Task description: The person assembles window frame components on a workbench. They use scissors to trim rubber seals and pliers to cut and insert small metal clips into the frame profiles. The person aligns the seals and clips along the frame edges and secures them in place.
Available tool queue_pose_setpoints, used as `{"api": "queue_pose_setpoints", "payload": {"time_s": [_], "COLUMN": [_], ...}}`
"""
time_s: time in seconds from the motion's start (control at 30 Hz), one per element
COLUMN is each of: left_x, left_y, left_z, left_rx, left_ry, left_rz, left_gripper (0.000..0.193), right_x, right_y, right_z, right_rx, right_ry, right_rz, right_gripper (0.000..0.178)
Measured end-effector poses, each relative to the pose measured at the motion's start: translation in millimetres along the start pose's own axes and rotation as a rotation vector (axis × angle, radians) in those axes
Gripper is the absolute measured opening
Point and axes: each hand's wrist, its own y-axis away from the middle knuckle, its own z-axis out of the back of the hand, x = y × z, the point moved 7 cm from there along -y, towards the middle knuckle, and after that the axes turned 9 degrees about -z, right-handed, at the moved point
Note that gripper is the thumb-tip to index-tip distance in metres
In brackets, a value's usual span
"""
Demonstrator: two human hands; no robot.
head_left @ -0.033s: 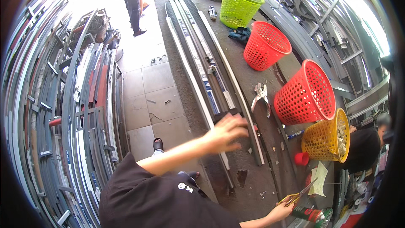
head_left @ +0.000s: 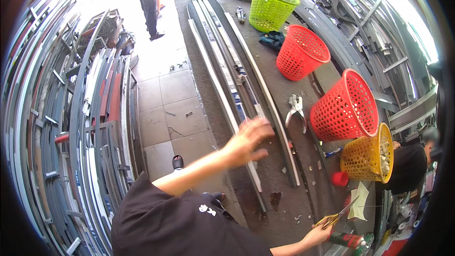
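Observation:
My left hand (head_left: 247, 141) reaches over the near ends of the long metal profiles, fingers spread and holding nothing. Its edges are slightly blurred. Beneath and beyond it, silvery profiles (head_left: 215, 52) lie lengthwise on the workbench (head_left: 265, 204), some with blue-and-white film. At the lower right, my right hand (head_left: 318, 235) is closed on the yellow handles of a pair of scissors (head_left: 332, 219), blades pointing away to the upper right. Just beside that hand lies a black-and-red can (head_left: 345, 239). A pale paper sheet (head_left: 359, 201) is close to the scissor tips.
Along the bench's right side stand a green basket (head_left: 271, 7), two red baskets (head_left: 302, 52) and a yellow basket (head_left: 362, 159) with small pieces inside. Locking pliers (head_left: 296, 111) and a red cap (head_left: 339, 178) lie nearby. Profile racks (head_left: 90, 128) flank the left; another person (head_left: 148, 4) stands far off.
My left hand has shifted a little to the left over the profiles, fingers still apart. My right hand keeps the scissors in nearly the same place. The whole view has moved slightly.

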Motion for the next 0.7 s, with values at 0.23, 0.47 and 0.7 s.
{"api": "queue_pose_setpoints", "payload": {"time_s": [0.23, 0.47, 0.7], "left_x": [242, 267, 234], "left_y": [-14, -24, -55], "left_z": [152, 138, 133], "left_rx": [-0.411, -0.104, 0.011], "left_ry": [-0.329, 0.044, -0.092], "left_rz": [0.633, 0.211, 0.1], "left_gripper": [0.063, 0.043, 0.071], "right_x": [187, 341, 356], "right_y": [122, 227, 225], "right_z": [-82, -197, -235], "right_rx": [0.28, 0.47, 0.679], "right_ry": [-0.239, -0.446, -0.983], "right_rz": [0.191, 0.388, -0.115], "right_gripper": [0.034, 0.022, 0.019]}}
